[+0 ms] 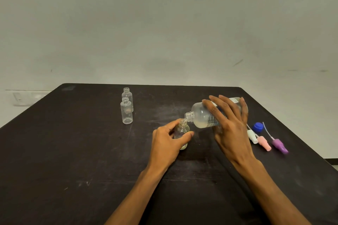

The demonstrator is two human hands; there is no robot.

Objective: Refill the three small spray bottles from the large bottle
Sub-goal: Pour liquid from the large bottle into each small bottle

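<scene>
A person's right hand (231, 122) is gripping a large clear plastic bottle (206, 115), tipping its neck over a small clear bottle (182, 133) the left hand (169, 139) is gripping upright at centre table. A slow tilt, mouths aligned, should be avoiding spills. Two empty small bottles (126, 109) are waiting far left; blue cap (257, 127) and three spray tops (265, 141) are lying right, nothing blocking

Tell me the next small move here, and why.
Probably keep the large bottle tipped in the right hand, its neck at the mouth of the small bottle that the left hand holds; two empty bottles wait.
</scene>
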